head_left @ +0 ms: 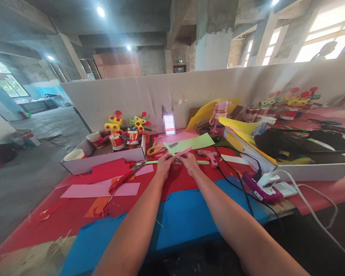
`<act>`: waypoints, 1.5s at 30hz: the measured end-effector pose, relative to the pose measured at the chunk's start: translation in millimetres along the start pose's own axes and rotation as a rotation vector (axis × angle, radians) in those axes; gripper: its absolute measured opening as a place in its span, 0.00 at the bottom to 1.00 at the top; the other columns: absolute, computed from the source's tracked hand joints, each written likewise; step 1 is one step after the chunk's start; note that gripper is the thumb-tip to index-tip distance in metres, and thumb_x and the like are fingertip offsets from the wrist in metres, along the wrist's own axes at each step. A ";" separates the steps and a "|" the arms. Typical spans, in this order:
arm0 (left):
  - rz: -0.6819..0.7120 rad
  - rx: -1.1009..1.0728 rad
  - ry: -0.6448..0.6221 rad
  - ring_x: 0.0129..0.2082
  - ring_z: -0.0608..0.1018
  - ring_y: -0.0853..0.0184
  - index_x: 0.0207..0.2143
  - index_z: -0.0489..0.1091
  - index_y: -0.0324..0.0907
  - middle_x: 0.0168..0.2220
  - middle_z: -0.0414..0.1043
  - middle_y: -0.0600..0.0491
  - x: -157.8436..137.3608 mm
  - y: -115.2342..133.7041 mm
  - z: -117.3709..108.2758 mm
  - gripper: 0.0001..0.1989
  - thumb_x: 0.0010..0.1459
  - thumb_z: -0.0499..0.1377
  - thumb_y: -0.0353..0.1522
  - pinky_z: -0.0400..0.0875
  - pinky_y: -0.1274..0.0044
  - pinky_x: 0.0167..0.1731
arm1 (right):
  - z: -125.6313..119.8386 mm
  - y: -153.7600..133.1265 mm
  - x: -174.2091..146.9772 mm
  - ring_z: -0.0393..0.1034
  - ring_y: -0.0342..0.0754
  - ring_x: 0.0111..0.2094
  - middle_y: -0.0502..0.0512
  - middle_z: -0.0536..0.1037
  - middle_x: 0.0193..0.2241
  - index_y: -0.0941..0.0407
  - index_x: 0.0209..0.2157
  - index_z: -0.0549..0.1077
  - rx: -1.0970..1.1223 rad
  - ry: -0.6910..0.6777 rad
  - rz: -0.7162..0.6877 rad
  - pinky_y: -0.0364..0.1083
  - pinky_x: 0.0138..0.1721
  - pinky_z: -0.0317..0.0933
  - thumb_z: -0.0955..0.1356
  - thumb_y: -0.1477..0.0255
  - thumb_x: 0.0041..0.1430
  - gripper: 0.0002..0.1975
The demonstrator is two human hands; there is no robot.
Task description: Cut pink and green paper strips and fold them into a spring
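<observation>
My left hand is closed on a narrow green paper strip that sticks up past the fingertips. Close beside it, my right hand pinches a pink paper strip. The two strips meet between my fingertips; whether they are joined cannot be made out. Behind the hands lies a wide green paper sheet, with yellow-handled scissors to its left. A pink glue gun rests just right of my right hand. Another green strip lies flat under the hands.
Red-handled scissors lie on pink paper at left. A box holds paper cups and paper-cup figures. Cables run from a purple power strip at right, before a white box. Blue paper covers the front edge.
</observation>
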State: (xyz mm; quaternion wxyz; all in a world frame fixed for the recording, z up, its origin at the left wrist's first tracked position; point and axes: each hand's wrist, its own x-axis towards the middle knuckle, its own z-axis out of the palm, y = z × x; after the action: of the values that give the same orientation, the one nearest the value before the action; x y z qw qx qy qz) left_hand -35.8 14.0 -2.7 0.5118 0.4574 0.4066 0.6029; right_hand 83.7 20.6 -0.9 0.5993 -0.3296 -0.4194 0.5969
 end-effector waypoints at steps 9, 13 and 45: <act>0.065 -0.050 0.074 0.20 0.69 0.73 0.24 0.70 0.39 0.21 0.70 0.57 -0.2 2.1 -0.8 0.14 0.38 0.70 0.36 0.64 0.79 0.24 | 2.9 -3.2 -4.7 0.73 0.44 0.25 0.48 0.77 0.23 0.57 0.28 0.73 0.066 -0.017 0.048 0.46 0.35 0.71 0.77 0.64 0.38 0.17; 0.061 -0.017 0.058 0.21 0.70 0.73 0.25 0.70 0.39 0.22 0.70 0.57 -2.8 2.8 0.7 0.15 0.38 0.70 0.36 0.64 0.80 0.23 | 3.7 -3.8 -4.9 0.74 0.47 0.24 0.49 0.78 0.22 0.57 0.25 0.72 0.077 -0.007 0.062 0.49 0.34 0.72 0.78 0.64 0.37 0.16; -0.004 -0.021 0.065 0.15 0.67 0.73 0.21 0.65 0.41 0.16 0.66 0.59 -5.2 9.1 1.8 0.16 0.38 0.70 0.38 0.62 0.80 0.15 | 0.6 -2.7 -6.3 0.77 0.48 0.27 0.53 0.80 0.24 0.59 0.24 0.75 0.029 -0.077 0.118 0.46 0.34 0.74 0.78 0.69 0.38 0.13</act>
State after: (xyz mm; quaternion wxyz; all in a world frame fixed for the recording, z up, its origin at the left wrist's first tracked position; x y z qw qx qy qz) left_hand -36.1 7.6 5.8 0.5043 0.4314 0.4174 0.6208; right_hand 84.8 14.1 1.0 0.5511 -0.3221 -0.4134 0.6494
